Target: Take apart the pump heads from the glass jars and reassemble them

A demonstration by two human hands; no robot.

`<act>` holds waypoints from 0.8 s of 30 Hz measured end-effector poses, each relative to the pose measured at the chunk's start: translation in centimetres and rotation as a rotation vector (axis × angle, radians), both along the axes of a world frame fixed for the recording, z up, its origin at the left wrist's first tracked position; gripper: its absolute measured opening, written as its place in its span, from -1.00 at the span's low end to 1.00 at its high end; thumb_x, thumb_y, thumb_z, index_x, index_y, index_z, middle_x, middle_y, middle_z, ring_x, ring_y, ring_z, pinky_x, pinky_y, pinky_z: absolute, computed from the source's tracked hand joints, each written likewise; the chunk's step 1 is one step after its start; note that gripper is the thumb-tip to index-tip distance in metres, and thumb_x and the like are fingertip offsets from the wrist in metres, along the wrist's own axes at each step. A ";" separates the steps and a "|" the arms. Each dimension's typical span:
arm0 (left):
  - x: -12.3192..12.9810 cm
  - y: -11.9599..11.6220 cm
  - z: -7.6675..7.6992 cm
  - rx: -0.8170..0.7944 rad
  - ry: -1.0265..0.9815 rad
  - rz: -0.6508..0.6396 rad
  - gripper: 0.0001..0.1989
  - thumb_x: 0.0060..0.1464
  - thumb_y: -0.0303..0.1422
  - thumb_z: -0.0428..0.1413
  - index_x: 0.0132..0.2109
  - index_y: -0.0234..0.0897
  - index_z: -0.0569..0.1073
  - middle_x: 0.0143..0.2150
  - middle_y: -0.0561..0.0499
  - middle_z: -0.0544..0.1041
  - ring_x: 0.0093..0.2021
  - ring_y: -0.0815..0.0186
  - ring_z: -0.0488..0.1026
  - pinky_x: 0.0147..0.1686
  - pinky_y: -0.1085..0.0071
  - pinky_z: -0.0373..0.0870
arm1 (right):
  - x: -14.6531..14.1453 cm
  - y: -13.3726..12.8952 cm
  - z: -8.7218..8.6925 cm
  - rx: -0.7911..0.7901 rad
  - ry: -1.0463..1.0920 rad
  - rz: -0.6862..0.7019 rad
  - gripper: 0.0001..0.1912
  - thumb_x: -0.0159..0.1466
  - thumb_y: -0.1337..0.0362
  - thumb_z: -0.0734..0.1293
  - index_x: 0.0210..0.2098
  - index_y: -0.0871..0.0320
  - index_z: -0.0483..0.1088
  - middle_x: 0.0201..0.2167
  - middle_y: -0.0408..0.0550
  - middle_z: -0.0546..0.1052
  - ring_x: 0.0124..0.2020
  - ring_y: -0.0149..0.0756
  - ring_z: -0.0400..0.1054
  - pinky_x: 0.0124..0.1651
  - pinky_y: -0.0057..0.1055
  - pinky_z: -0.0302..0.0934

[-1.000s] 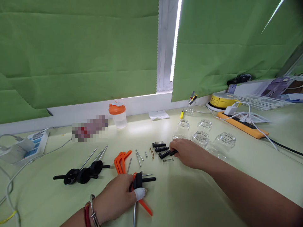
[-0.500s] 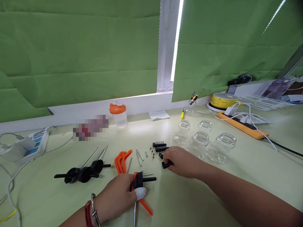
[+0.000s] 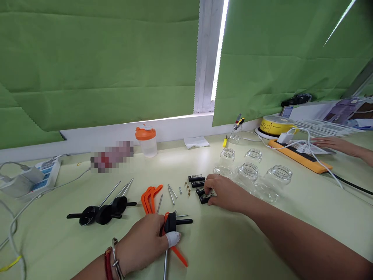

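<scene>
- In the head view, the right hand (image 3: 225,192) has moved nearer and lower with a black tube (image 3: 203,201); half a second ago the tube hid the spring (image 3: 208,195), and now the spring shows along its far edge.
- The right hand's thumb and fingers curl about the tube's right end; whether they grip it or have let go, one cannot tell.
- The tube lies at the near end of a short row, just nearer than the other black tubes (image 3: 198,185). With this change, tube and spring now lie together, and the row appears to count four tubes.
- The left hand (image 3: 148,239) has not shifted: it clasps a black round piece (image 3: 169,222), with an orange curved part (image 3: 179,256) and a metal rod (image 3: 166,264) beneath it.
- Left of the row lie small brown balls (image 3: 189,191) and screws (image 3: 171,196); farther left are three more black round pieces (image 3: 104,215).
- Glass jars (image 3: 247,170) stand beyond the right hand.
- At far right, a co-worker's hand (image 3: 329,143) has come into view over a paper sheet (image 3: 326,150) beside the orange power strip (image 3: 300,157).
</scene>
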State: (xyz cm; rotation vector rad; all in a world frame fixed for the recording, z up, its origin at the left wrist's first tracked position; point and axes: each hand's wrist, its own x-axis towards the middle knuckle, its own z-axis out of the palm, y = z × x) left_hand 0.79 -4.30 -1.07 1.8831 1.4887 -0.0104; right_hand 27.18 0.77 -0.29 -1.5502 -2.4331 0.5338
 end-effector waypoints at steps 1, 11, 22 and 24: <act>0.0 -0.1 0.1 0.003 0.006 -0.007 -0.67 -0.01 -0.05 0.01 -0.40 -0.25 0.36 -0.50 0.10 0.27 -0.50 0.35 0.19 -0.54 0.46 0.07 | 0.0 0.1 -0.1 0.004 0.009 0.002 -0.81 -0.02 0.35 0.45 -0.39 0.14 0.41 -0.28 -0.11 0.44 -0.21 -0.26 0.29 -0.26 -0.44 0.12; 0.5 -1.1 1.3 0.054 0.034 -0.216 -0.77 -0.05 -0.16 0.05 -0.46 -0.22 0.31 -0.55 0.15 0.26 -0.55 0.39 0.15 -0.54 0.47 0.05 | -0.8 -0.4 0.1 0.043 0.026 -0.004 -0.84 0.07 0.30 0.40 -0.32 0.15 0.43 -0.22 -0.04 0.45 -0.16 -0.20 0.29 -0.15 -0.35 0.16; 0.3 -1.2 1.2 0.054 0.004 -0.217 -0.81 -0.08 -0.21 0.06 -0.47 -0.22 0.28 -0.56 0.17 0.26 -0.55 0.41 0.13 -0.57 0.49 0.00 | -5.3 -3.0 -2.3 0.138 -0.114 0.435 -0.57 0.30 0.22 0.18 0.17 -0.02 0.21 0.33 0.03 -0.06 0.32 0.05 -0.24 0.24 0.10 -0.26; 0.3 -1.2 1.2 0.048 -0.005 -0.210 -0.81 -0.08 -0.21 0.07 -0.47 -0.22 0.28 -0.56 0.17 0.26 -0.55 0.41 0.13 -0.57 0.49 0.00 | -5.2 -2.7 -2.5 0.137 -0.128 0.410 -0.61 0.32 0.22 0.15 0.14 0.00 0.25 0.34 0.02 -0.06 0.33 0.03 -0.27 0.25 0.09 -0.29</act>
